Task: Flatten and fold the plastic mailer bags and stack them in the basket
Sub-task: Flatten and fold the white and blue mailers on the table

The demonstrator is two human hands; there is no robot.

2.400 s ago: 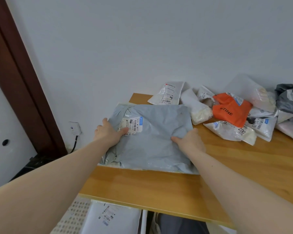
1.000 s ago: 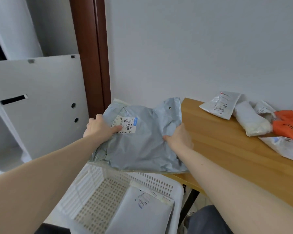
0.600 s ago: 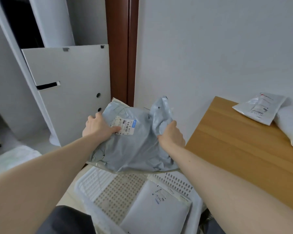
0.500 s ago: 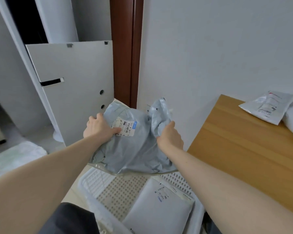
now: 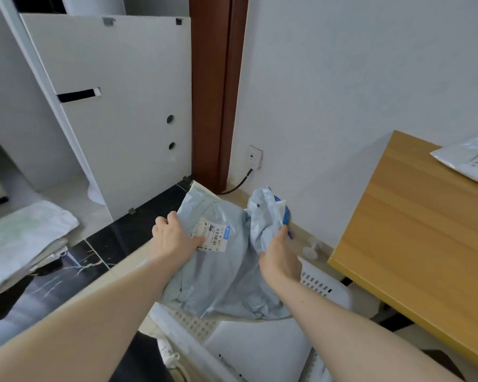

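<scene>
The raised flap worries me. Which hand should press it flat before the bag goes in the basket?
Probably the right hand: it already pinches the crumpled raised flap of the grey plastic mailer bag, while the left hand steadies the labelled side.

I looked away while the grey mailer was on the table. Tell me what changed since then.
The grey mailer left the wooden table and now hangs over the white basket, carried leftward and down. Its right edge has bunched up. Unchanged: the left hand and right hand still grip it, and a flat mailer still lies in the basket.
</scene>
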